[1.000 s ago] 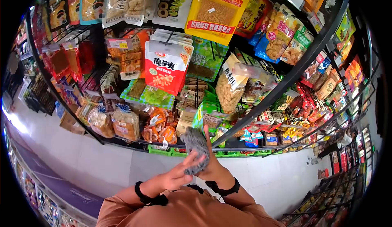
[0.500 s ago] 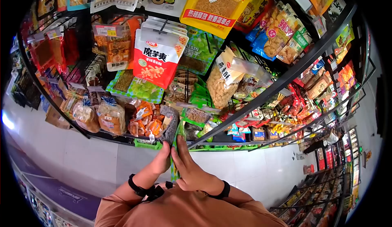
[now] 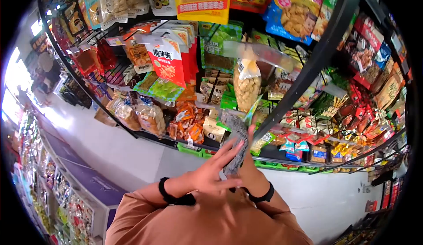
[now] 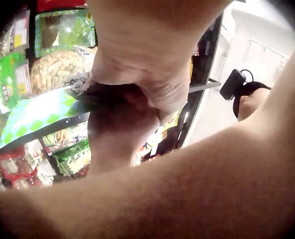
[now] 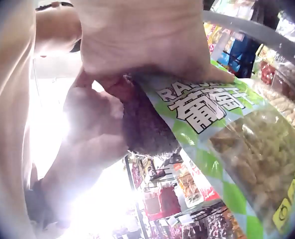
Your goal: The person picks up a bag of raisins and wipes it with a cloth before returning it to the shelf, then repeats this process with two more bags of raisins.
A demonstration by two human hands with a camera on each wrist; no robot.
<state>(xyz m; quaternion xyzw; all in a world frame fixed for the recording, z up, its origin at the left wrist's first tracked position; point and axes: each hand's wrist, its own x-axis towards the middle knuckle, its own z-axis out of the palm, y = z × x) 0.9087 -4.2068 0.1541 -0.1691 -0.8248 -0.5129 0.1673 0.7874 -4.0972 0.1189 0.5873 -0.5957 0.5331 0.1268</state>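
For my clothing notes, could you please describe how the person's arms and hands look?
The left hand and right hand are bare. Both arms wear black wristbands, with a bulky black piece beside the left one. The sleeves are plain orange-brown.

Black post (image 3: 304, 69) just beside right fingers (image 3: 251, 135)

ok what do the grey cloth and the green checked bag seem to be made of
The grey cloth looks like soft, matte fabric, possibly microfibre, judging by its fuzzy surface. The green checked bag is probably glossy plastic film: it shines and is partly see-through.
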